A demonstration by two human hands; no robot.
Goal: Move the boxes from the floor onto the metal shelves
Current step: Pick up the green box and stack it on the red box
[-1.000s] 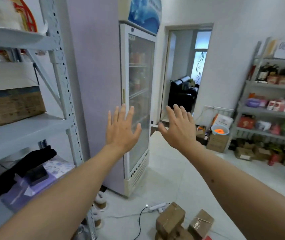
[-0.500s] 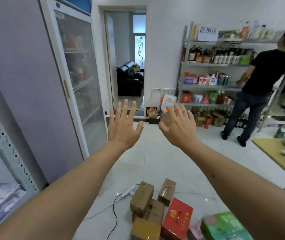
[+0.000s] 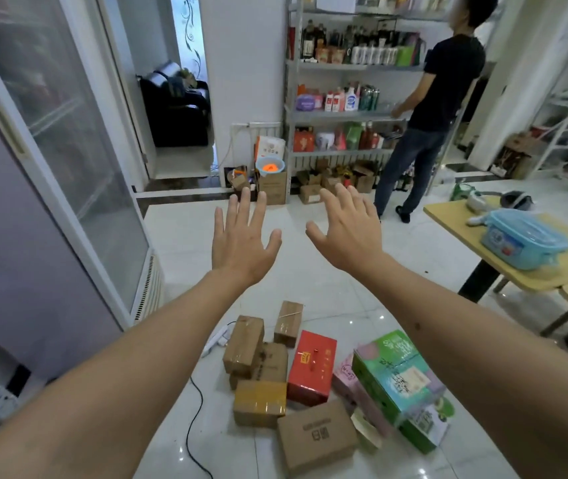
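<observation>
Both arms reach straight forward, palms down. The left hand (image 3: 242,245) and right hand (image 3: 349,236) hold nothing, fingers spread and straight. The boxes (image 3: 310,382) lie clustered on the floor (image 3: 179,243), well below the fingertips.

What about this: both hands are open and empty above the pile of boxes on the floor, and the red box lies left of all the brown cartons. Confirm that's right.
Not quite. The red box lies right of the brown cartons, between them and the green box; the head view shows it. The rest holds: the left hand and right hand are open and empty above the pile on the floor.
</observation>
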